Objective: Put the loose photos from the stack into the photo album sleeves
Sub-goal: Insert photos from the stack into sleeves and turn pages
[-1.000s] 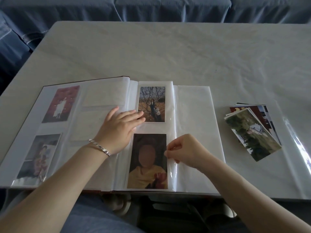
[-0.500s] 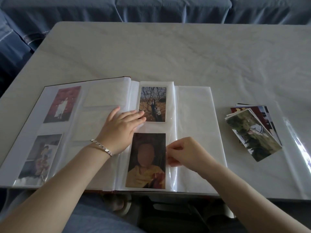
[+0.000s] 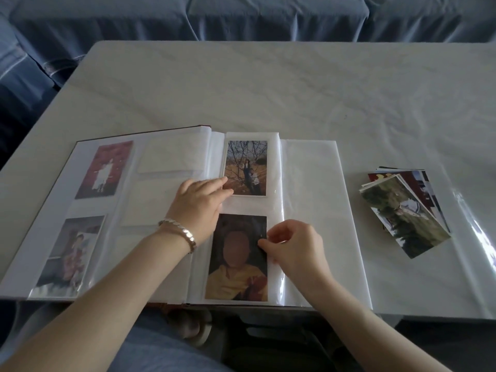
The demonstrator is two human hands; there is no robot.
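Note:
The photo album point(image 3: 316, 200) lies open on the table's near edge. Its right page holds a tree photo point(image 3: 248, 165) in the upper sleeve and a dark portrait photo point(image 3: 239, 275) in the lower sleeve. My right hand point(image 3: 294, 249) pinches the right edge of the portrait photo at the sleeve's opening. My left hand point(image 3: 200, 201), with a bracelet on the wrist, presses flat on the page by the spine, fingertips touching the tree photo's lower left corner. The loose photo stack point(image 3: 405, 210) sits fanned out to the album's right.
The left page carries a red photo point(image 3: 104, 169) and a lower photo point(image 3: 71, 253). The white table point(image 3: 268, 89) stretches beyond the album. A blue-covered sofa point(image 3: 241, 17) runs behind it. A glossy plastic sheet edge point(image 3: 480, 237) lies at the far right.
The portrait photo has slid a little leftward, deeper into the lower sleeve, with my right hand following it. My left hand has stayed pressed on the page.

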